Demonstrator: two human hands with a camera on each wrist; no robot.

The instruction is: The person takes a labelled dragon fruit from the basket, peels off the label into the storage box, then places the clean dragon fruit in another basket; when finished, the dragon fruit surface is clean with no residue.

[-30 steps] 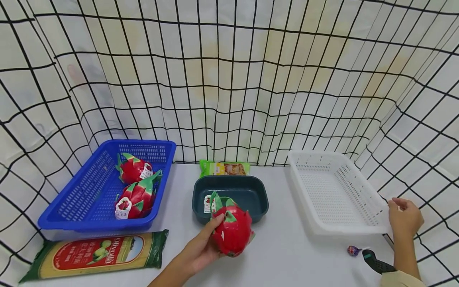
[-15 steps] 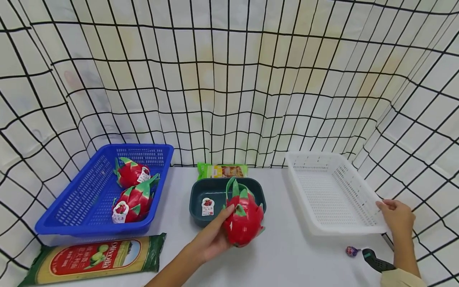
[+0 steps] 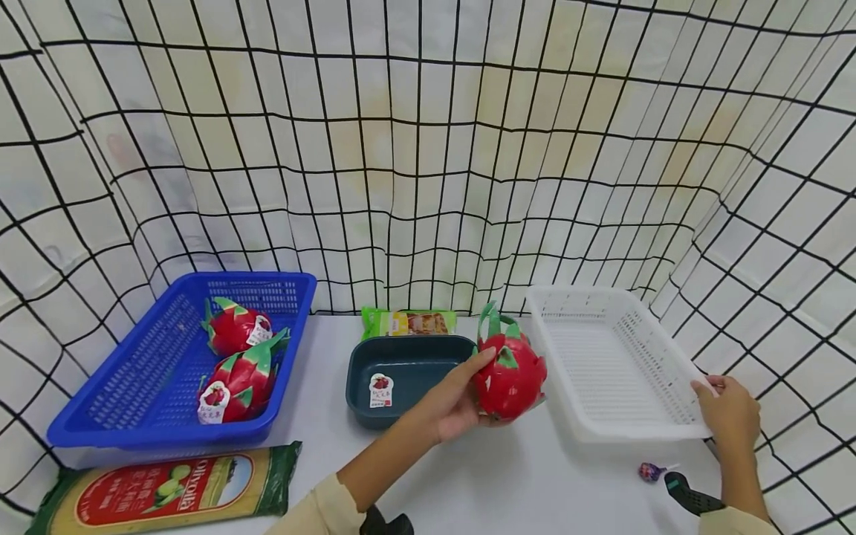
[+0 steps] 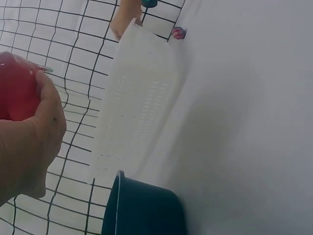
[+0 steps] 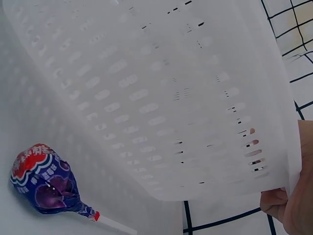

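In the head view my left hand (image 3: 458,401) grips a red dragon fruit (image 3: 510,379) with green leaf tips, held up between the dark teal bin (image 3: 361,405) and the white basket (image 3: 582,427). The left wrist view shows the same dragon fruit (image 4: 17,90) in part, cut off by the frame edge. My right hand (image 3: 730,412) pinches the white basket's right rim; in the right wrist view its fingers (image 5: 274,200) show at the rim's corner. No object lies inside the white basket.
A blue basket (image 3: 87,431) at left holds two dragon fruits (image 3: 244,379). Before it lies a spaghetti pack (image 3: 167,490). A green snack packet (image 3: 409,322) is behind the teal bin, which holds a white sticker label (image 3: 381,390). A lollipop (image 3: 650,471) lies before the white basket.
My left hand has carried the dragon fruit rightward, from over the teal bin to beside the white basket. My right hand has come onto the white basket's rim.
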